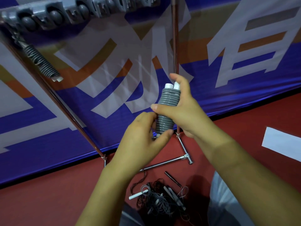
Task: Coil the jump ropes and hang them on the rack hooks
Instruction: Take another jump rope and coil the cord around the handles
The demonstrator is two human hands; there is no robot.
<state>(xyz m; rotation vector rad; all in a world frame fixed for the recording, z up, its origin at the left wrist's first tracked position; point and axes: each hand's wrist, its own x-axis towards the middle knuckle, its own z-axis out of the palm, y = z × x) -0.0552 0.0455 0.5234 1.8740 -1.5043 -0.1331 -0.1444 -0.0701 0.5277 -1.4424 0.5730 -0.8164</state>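
Right hand (182,111): wrapped round the upper half of the coiled grey jump rope (167,110), thumb across the front, fingers behind; holds the bundle upright so the turns stay stacked.
Left hand (143,136): clamped on the lower end of the same coil, thumb (164,133) under the last turns, fingertips at the side; probably pins the loose tail so the winding cannot slip.
White handles (172,86): paired side by side, poking out above the right hand's grip; serve as the core for the cord.
Coil position: between both hands, in front of the rack upright (175,46), not yet on a hook.
Hung coil (41,60): up and to the left of the left hand, dangling from the hook bar (48,15); one rope judged already stowed.
Hook bar contents: a row of grey ball-tipped hooks, blurred; free ones cannot be counted.
Rope pile (160,200): on the red floor (48,201) below both wrists, tangled black and grey cords with loose handles; still to be wound.
Stage: winding judged nearly complete, tail tuck and hanging left.
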